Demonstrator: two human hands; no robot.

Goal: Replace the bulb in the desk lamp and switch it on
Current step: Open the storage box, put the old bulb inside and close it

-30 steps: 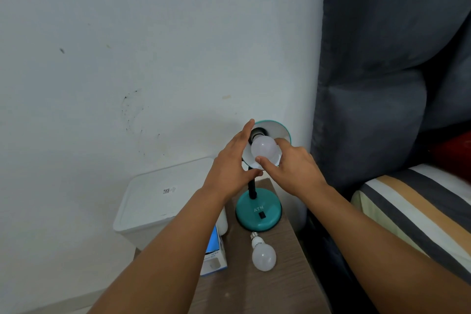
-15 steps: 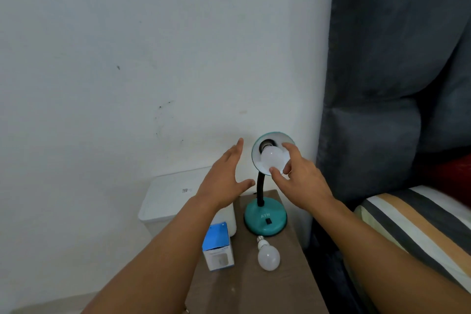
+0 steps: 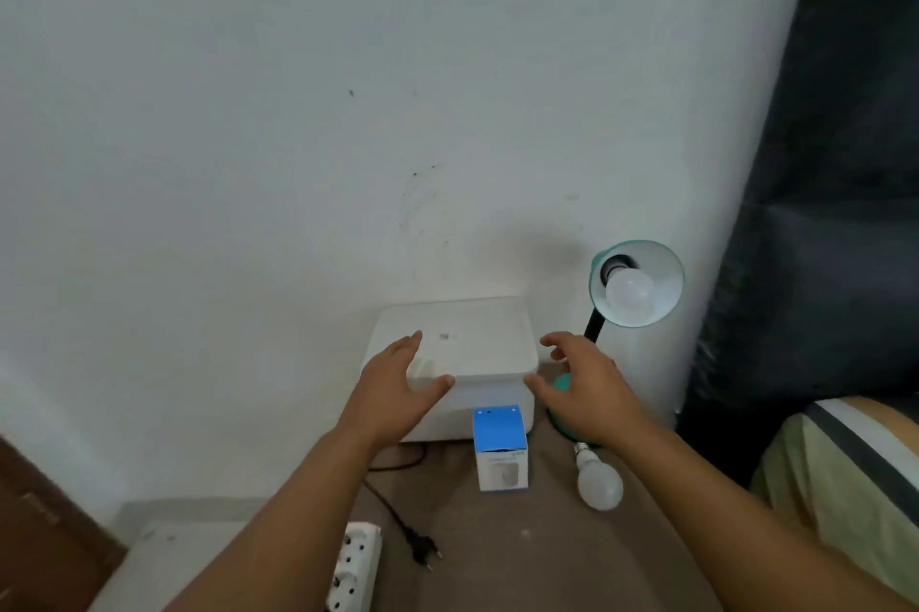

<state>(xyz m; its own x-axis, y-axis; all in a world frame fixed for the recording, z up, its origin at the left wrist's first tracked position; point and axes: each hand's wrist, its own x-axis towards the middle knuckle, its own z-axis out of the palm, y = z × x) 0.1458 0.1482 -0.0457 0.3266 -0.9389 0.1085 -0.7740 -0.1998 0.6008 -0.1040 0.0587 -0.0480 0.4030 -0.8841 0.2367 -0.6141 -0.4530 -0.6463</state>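
Both hands have left the lamp: left hand (image 3: 398,392) and right hand (image 3: 584,392) hover spread, holding nothing. The fitted bulb (image 3: 630,289) sits in the shade (image 3: 661,278); a spare bulb (image 3: 599,484), blue box (image 3: 500,447) and plug (image 3: 422,554) lie below.

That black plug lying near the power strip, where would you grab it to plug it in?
Pinch the plug by its black body, coming from above on the cord side. Its prongs point lower right, away from the cord, so leave that end free. It lies flat on the table.
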